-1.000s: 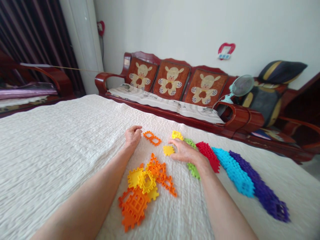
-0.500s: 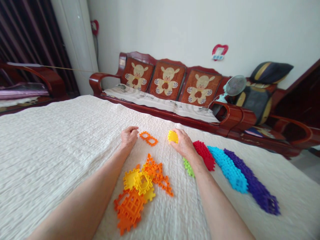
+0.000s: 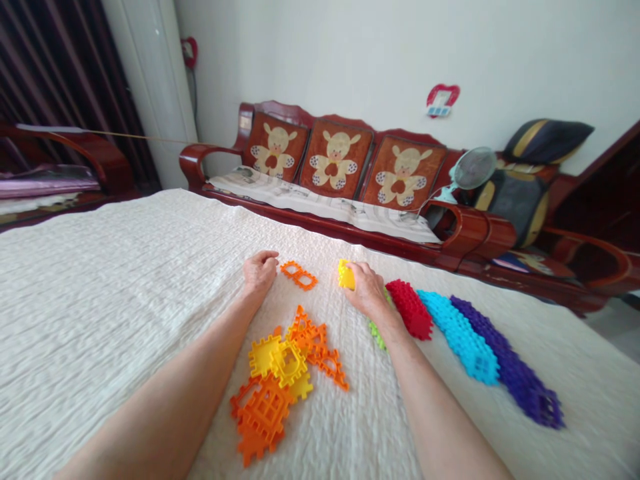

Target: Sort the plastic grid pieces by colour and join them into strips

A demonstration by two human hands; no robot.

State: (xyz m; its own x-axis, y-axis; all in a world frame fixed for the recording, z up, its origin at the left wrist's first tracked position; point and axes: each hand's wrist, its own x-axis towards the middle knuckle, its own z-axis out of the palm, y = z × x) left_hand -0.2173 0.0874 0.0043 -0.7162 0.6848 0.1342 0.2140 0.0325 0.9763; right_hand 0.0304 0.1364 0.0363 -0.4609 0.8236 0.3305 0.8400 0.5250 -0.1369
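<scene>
My right hand (image 3: 367, 291) is closed on yellow plastic tiles (image 3: 345, 275), held just above the white bedspread (image 3: 100, 287). My left hand (image 3: 259, 272) rests on the cloth with its fingers curled, empty, beside a flat orange tile (image 3: 299, 274). Between my forearms lies a loose heap of orange and yellow tiles (image 3: 280, 373). Green tiles (image 3: 376, 331) peek out from under my right wrist. To the right run rows of red tiles (image 3: 410, 309), blue tiles (image 3: 463, 335) and purple tiles (image 3: 510, 370).
A dark wooden sofa (image 3: 345, 180) with three animal-print cushions stands beyond the bed's far edge. A small fan (image 3: 473, 170) and a dark bag (image 3: 523, 197) sit at its right end. Curtains and another wooden seat (image 3: 60, 167) are at the left.
My right hand took the yellow tile from the cloth together with the one beyond it and now holds them upright, a little farther away. The left hand stayed put.
</scene>
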